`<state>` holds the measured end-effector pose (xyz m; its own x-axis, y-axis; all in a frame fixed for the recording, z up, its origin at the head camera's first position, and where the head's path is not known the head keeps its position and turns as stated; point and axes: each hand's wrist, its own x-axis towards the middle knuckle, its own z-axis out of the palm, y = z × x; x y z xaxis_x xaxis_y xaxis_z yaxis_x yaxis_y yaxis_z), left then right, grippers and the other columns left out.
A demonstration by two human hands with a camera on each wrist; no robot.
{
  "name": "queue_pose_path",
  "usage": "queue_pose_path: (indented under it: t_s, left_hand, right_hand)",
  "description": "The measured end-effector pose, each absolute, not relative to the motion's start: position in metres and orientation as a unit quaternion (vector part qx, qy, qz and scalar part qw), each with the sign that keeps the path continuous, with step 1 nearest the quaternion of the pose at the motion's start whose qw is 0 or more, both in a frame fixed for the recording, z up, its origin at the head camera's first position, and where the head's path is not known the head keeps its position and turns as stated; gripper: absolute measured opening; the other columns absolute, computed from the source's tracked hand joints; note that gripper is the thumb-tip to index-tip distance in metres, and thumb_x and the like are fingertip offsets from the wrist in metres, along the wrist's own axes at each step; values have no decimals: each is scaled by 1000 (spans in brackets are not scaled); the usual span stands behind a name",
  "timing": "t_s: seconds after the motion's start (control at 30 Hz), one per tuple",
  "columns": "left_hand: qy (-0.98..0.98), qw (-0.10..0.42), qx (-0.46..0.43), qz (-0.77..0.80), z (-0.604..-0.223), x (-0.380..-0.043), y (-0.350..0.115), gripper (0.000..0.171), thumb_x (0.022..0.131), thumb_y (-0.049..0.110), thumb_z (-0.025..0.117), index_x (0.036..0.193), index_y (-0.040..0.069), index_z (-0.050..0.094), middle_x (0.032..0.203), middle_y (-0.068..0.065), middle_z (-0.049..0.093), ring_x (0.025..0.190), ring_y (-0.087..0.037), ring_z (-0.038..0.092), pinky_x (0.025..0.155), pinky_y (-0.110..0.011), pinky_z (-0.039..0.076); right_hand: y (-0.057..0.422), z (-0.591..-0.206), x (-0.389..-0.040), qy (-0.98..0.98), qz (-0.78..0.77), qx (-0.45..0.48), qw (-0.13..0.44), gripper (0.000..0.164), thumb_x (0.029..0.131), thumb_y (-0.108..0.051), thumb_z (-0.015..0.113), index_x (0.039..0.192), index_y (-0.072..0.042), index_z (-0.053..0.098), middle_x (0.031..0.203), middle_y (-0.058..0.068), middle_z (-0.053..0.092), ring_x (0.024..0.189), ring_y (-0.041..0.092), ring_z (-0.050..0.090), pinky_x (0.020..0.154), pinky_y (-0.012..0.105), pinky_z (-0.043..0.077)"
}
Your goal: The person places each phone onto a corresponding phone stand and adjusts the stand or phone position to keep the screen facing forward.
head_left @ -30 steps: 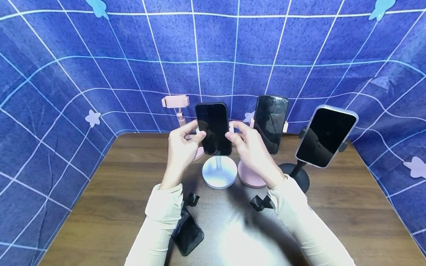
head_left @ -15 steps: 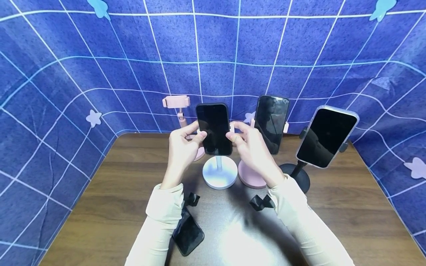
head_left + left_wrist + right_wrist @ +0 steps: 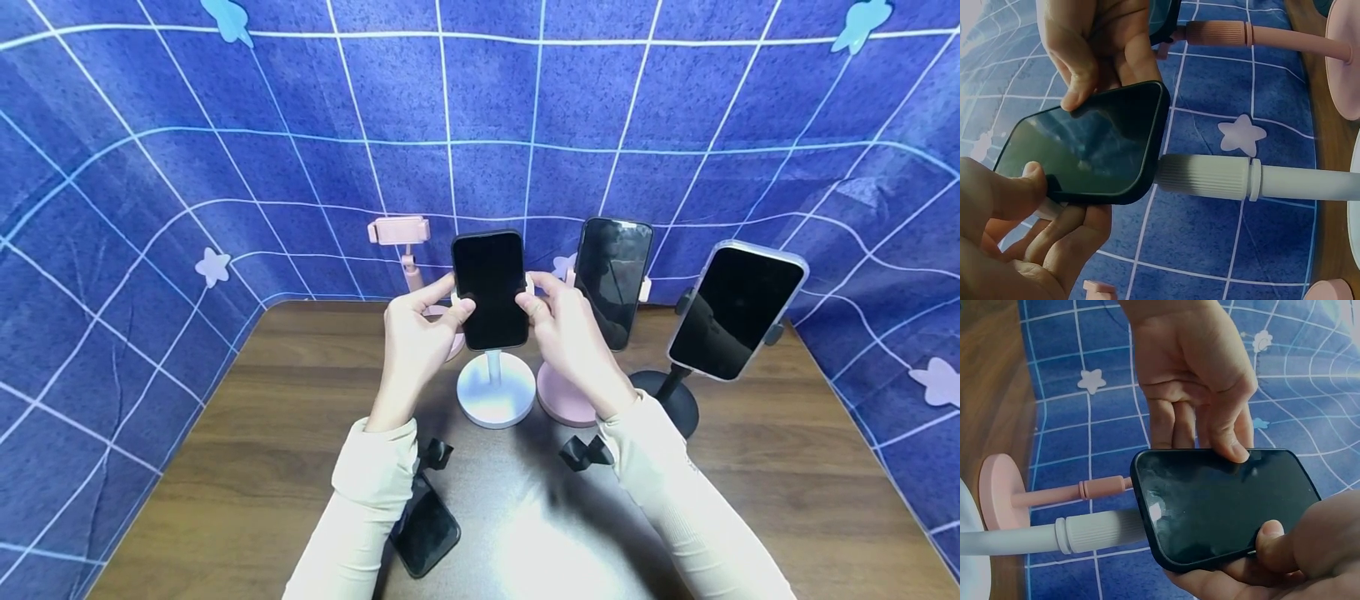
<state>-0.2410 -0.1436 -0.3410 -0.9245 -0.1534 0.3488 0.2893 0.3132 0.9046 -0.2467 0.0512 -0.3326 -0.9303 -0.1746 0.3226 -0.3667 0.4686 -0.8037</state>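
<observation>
A dark phone point(image 3: 491, 287) stands upright at the top of a white phone stand point(image 3: 497, 390). My left hand point(image 3: 418, 342) holds its left edge, the thumb on the screen's rim and the fingers curled behind. On the opposite edge my right hand point(image 3: 570, 337) grips in the same way. White clamp ends of the stand show beside the fingers at both edges. In the left wrist view the stand's ribbed white neck point(image 3: 1207, 177) meets the phone's lower end. The phone hides the holder behind it.
Right of my hands, a pink stand point(image 3: 567, 396) bears a phone point(image 3: 613, 279), and a black stand point(image 3: 678, 404) bears another phone point(image 3: 737, 308). Behind my left hand is a pink stand with a bare clamp point(image 3: 399, 230). A dark phone point(image 3: 426, 529) lies on the wooden table point(image 3: 300, 417) by my left sleeve.
The held phone has shifted slightly to the right and turned a little, with both hands moving along with it. Both hands keep their hold, and the stand's base stays in place.
</observation>
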Motion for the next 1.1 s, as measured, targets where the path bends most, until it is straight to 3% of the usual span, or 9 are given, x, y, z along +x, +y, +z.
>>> queue_pose_path:
  t_s: [0.2, 0.4, 0.57, 0.7, 0.9, 1.1]
  left_hand:
    - [-785, 181, -50, -591, -340, -240, -141, 41, 87, 7, 80, 128, 10, 73, 88, -21, 77, 69, -14, 74, 58, -20, 55]
    - [-765, 177, -71, -615, -341, -240, -139, 38, 87, 4, 80, 125, 7, 74, 86, -22, 76, 63, -6, 67, 55, -20, 53]
    - [-754, 178, -84, -627, -346, -239, -141, 43, 88, 4, 78, 130, 8, 70, 101, -18, 76, 67, -7, 69, 56, -20, 55]
    - [-750, 179, -88, -630, -351, -237, -143, 46, 91, 4, 76, 135, 9, 65, 106, -17, 75, 69, -9, 71, 54, -21, 55]
    - [-772, 173, -71, -608, -357, -235, -145, 46, 91, 10, 77, 136, 8, 64, 108, -17, 73, 81, -11, 75, 62, -24, 60]
    - [-822, 185, -99, -530, -371, -233, -148, 39, 92, 12, 76, 130, 5, 68, 113, -19, 73, 96, -27, 77, 80, -26, 61]
  right_hand:
    - [53, -334, -247, -854, 484, 165, 97, 28, 108, -14, 51, 134, -8, 62, 68, 1, 48, 61, 15, 45, 60, 31, 38]
    - [55, -334, -248, -858, 484, 153, 83, 37, 110, -12, 45, 144, -12, 58, 74, 3, 52, 70, 19, 51, 69, 35, 41]
    - [56, -337, -246, -858, 484, 153, 82, 38, 111, -14, 41, 145, -12, 57, 89, 8, 62, 87, 23, 58, 84, 38, 46]
    - [54, -344, -243, -862, 473, 156, 92, 37, 111, -18, 40, 144, -11, 56, 94, 10, 66, 89, 24, 61, 85, 39, 48]
    - [53, -351, -237, -870, 463, 150, 83, 38, 110, -24, 45, 145, -13, 51, 93, 9, 69, 85, 24, 63, 80, 41, 51]
    - [53, -360, -231, -879, 450, 155, 22, 36, 105, -30, 57, 137, -15, 52, 118, 6, 75, 109, 20, 72, 97, 45, 55]
